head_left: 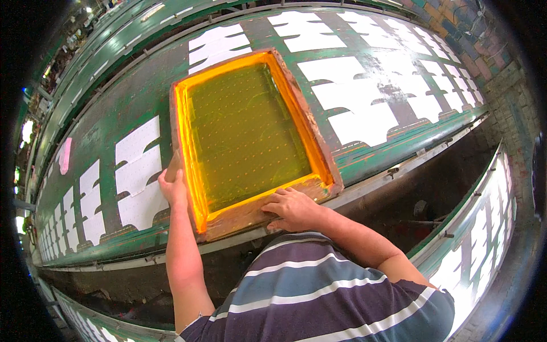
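Observation:
A screen-printing frame [316, 142] lies tilted on the long green table before me. It has wooden sides, bright orange-yellow inner edges and a see-through olive-yellow mesh dotted with small marks. My left hand [172, 185] is closed on the left wooden side, thumb up along the edge; some of its fingers are hidden. Over the near wooden bar, right of its middle, my right hand [293, 208] is curled with bent fingers gripping the wood. White cut pieces [139, 176] with notched edges lie on the table left of the frame, and more white pieces [359, 108] lie to its right.
The green table [134, 239] runs left to right, with a metal rail [393, 176] along its near edge. Another table with white pieces [478, 262] stands behind me at the right. A pink piece [66, 155] lies far left. Paved floor [484, 40] shows at the far right.

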### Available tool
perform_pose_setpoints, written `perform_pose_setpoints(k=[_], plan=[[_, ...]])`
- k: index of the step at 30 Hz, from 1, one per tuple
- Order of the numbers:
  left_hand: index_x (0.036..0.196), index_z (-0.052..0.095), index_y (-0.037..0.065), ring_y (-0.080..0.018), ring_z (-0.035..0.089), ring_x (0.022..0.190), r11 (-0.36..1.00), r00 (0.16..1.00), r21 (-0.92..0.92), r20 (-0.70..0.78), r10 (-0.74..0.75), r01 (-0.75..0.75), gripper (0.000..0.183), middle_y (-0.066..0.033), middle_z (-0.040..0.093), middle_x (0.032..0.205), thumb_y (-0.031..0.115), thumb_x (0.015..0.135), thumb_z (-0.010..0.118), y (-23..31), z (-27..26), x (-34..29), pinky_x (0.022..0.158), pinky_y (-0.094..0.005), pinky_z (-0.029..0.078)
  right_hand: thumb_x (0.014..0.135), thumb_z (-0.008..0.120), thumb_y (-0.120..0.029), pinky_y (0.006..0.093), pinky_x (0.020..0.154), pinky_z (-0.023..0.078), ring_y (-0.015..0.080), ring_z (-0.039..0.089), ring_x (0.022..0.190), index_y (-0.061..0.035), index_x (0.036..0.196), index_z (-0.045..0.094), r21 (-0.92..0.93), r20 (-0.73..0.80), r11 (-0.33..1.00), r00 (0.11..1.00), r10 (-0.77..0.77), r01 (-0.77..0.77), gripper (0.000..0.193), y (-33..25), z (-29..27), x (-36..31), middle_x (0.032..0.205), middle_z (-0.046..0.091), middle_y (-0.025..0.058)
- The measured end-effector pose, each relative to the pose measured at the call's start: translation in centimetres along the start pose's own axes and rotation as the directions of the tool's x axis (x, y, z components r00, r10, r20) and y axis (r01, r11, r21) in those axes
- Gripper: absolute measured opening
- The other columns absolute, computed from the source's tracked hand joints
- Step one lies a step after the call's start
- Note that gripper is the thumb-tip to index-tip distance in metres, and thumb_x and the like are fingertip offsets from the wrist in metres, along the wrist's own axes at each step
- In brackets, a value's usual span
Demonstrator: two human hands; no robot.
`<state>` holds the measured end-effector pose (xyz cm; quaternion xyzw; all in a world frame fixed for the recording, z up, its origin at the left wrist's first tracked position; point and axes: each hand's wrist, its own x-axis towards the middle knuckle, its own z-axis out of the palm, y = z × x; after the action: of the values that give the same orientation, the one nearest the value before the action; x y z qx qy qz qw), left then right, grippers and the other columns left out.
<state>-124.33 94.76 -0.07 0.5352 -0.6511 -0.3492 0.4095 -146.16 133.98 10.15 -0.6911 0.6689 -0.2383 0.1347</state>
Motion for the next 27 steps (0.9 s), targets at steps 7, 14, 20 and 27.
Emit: perform_pose_setpoints(k=[7,14,20,27], plan=[[0.143,0.061,-0.004,-0.0292,0.072,0.12,0.994,0.991,0.048,-0.096,-0.094,0.099,0.075,-0.0191,0.073,0.134,0.026,0.087,0.1,0.0,0.7,0.5,0.107,-0.0409,0.057,0.088,0.088,-0.017,0.0538,0.117,0.052,0.0434,0.062,0.135,-0.0077,0.136,0.075,-0.014,-0.447,0.899,0.807,0.386,-0.437,0.051,10.4,-5.2,-4.3,0.144,0.069,0.0197],[0.138,0.066,-0.005,-0.0266,0.072,0.118,0.979,0.978,0.073,-0.097,-0.182,0.19,0.072,-0.0165,0.075,0.13,0.027,0.084,0.102,1.9,0.2,0.1,0.105,-0.04,0.057,0.086,0.087,-0.013,0.0525,0.112,0.055,0.0437,0.066,0.132,-0.0101,0.161,0.056,0.176,-0.292,0.703,0.645,0.706,-0.689,0.082,16.2,-5.6,-2.4,0.142,0.071,0.0228],[0.125,0.069,-0.001,-0.0218,0.073,0.108,0.975,0.975,-0.025,-0.013,-0.22,0.22,0.055,-0.0103,0.078,0.121,0.027,0.089,0.099,1.8,0.1,-0.3,0.099,-0.0395,0.057,0.085,0.082,-0.005,0.0507,0.108,0.058,0.0424,0.071,0.126,-0.0135,0.159,0.061,0.254,-0.269,0.614,0.556,0.787,-0.747,0.077,16.4,-5.3,-1.0,0.135,0.074,0.0213],[0.128,0.068,-0.004,-0.0234,0.074,0.106,0.969,0.968,0.017,-0.043,-0.247,0.248,0.056,-0.0133,0.078,0.118,0.022,0.088,0.098,1.7,-0.1,0.1,0.099,-0.0401,0.058,0.084,0.079,-0.004,0.0492,0.104,0.059,0.0427,0.071,0.122,-0.0143,0.15,0.069,0.291,-0.297,0.637,0.565,0.77,-0.714,0.068,14.7,-8.0,-0.5,0.127,0.074,0.0202]])
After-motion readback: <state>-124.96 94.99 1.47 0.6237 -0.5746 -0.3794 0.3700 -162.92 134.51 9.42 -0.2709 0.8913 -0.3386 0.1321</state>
